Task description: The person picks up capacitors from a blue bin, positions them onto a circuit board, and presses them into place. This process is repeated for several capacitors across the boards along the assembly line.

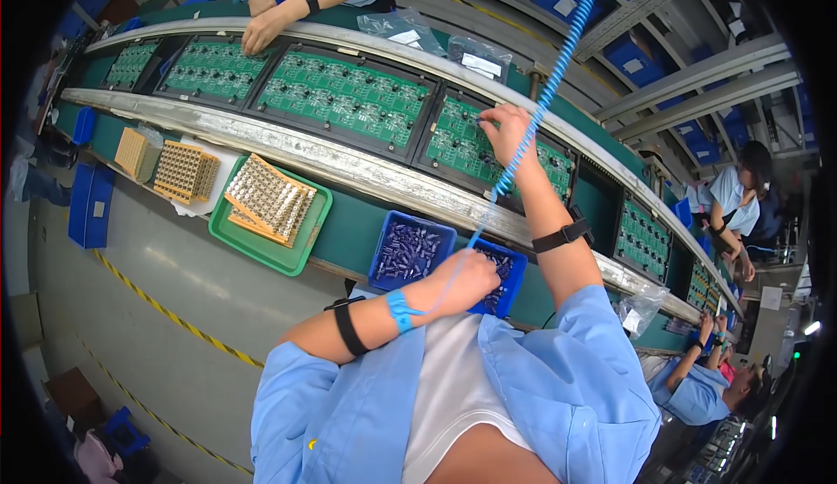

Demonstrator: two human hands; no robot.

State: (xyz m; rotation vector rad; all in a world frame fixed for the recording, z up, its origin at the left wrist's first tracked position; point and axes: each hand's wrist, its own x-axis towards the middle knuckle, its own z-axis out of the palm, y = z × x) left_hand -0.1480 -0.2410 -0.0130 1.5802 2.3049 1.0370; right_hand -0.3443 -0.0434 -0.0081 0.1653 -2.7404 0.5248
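Observation:
My right hand [507, 135] reaches over a green circuit board [453, 139] in a black frame on the line. Its thumb and forefinger pinch a small dark component just at the board's surface. My left hand [471, 276] is curled down over the right-hand blue bin [520, 268], which holds small dark-purple cylindrical parts. Its fingertips are partly hidden, so what they hold cannot be made out. Beside it, the left-hand blue bin [449, 238] is filled with similar parts [408, 250]. A blue strap with a thin cord rings my left wrist.
A coiled blue cord [558, 74] hangs across my right forearm. A green tray [301, 262] with stacked white-dotted strips stands left of the bins. More framed boards [344, 96] line the metal rails [288, 131]. Across the line, a co-worker's hands [266, 26] touch another board.

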